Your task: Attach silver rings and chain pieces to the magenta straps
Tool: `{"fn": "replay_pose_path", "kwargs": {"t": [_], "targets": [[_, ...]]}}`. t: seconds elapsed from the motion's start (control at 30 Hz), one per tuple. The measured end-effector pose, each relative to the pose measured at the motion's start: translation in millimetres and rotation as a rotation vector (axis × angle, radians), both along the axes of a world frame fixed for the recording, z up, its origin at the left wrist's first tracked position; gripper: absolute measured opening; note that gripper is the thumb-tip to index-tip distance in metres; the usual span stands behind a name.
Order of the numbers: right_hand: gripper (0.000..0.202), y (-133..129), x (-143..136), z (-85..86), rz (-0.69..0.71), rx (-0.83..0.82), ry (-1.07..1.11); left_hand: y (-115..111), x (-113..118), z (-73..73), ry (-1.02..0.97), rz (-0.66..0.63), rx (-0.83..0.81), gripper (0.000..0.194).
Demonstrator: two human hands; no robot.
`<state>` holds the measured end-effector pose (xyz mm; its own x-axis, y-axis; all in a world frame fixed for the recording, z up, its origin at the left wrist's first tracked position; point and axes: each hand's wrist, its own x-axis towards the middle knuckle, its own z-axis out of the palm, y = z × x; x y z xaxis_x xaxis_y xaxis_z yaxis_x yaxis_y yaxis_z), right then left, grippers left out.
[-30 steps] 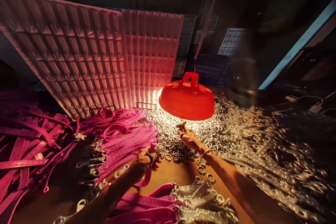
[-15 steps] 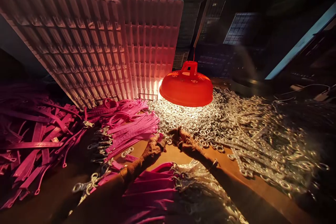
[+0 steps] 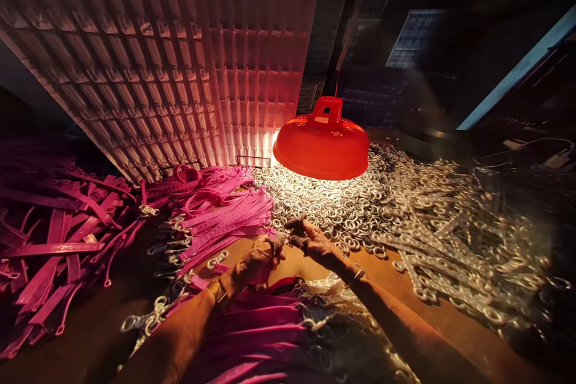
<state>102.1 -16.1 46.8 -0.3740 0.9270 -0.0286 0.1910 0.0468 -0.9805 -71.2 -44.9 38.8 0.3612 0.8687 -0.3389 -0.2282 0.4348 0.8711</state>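
My left hand [image 3: 266,252] is closed around a pink strap [image 3: 263,276], part of which hangs below the fingers. Close by on its right, my right hand [image 3: 310,241] has its thumb and fingers bent together near the left fingertips; whatever small thing is between them is too small to make out. Just beyond both hands lies a heap of metal rings [image 3: 333,210]. Pink straps with metal clasps [image 3: 229,216] lie to the left of my left hand. More pink straps [image 3: 265,330] are laid side by side beneath my forearms, with metal pieces at their right ends.
A red lamp [image 3: 321,147] hangs low over the rings. Ribbed panels [image 3: 157,66] stand upright at the back left. Metal chains [image 3: 459,240] are heaped on the right, and loose pink straps [image 3: 58,240] at the far left.
My left hand has turned slightly, and the pink strap below it shows more clearly. My right hand remains near it. The view has shifted a little.
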Motion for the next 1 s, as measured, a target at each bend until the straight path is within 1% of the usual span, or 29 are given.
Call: {"fn": "replay_pose_path", "kwargs": {"t": [0.17, 0.23, 0.3, 0.4, 0.47, 0.53, 0.6, 0.67, 0.73, 0.83, 0.87, 0.93, 1.0], "targets": [[0.030, 2, 3, -13.0, -0.008, 0.007, 0.087, 5, -5, -4.9, -0.070, -0.152, -0.129, 0.040], [0.029, 0, 4, -13.6, -0.004, -0.013, 0.139, 7, -7, -5.2, -0.102, -0.194, -0.161, 0.044], [0.030, -3, 4, -12.3, -0.008, -0.023, 0.214, 6, -6, -4.4, -0.115, -0.196, -0.181, 0.044], [0.035, -8, 5, -10.3, -0.031, -0.024, 0.291, 4, -1, -4.0, -0.113, -0.117, -0.195, 0.039], [0.035, -11, 6, -10.6, -0.065, -0.038, 0.264, 3, 4, -7.0, -0.111, -0.049, -0.172, 0.037], [0.034, -12, 6, -12.3, -0.117, -0.067, 0.179, 1, 9, -12.5, -0.088, 0.016, -0.109, 0.035], [0.033, -12, 5, -15.3, -0.172, -0.112, 0.115, -1, 13, -17.8, -0.017, 0.079, -0.034, 0.031], [0.034, -12, 3, -19.1, -0.208, -0.181, 0.125, -3, 16, -18.6, 0.087, 0.121, 0.033, 0.028], [0.035, -12, 1, -23.0, -0.233, -0.246, 0.168, -6, 18, -12.2, 0.171, 0.137, 0.074, 0.028], [0.034, -13, -1, -27.0, -0.261, -0.257, 0.180, -12, 21, 7.8, 0.259, 0.117, 0.183, 0.031], [0.033, -13, -1, -27.0, -0.259, -0.230, 0.166, -14, 22, 14.9, 0.277, 0.105, 0.217, 0.032], [0.028, -13, 1, -24.4, -0.205, -0.128, 0.101, -17, 24, 25.4, 0.322, 0.094, 0.257, 0.031], [0.020, -12, 4, -18.1, -0.116, 0.033, -0.012, -17, 25, 28.2, 0.336, 0.102, 0.222, 0.028]]}}
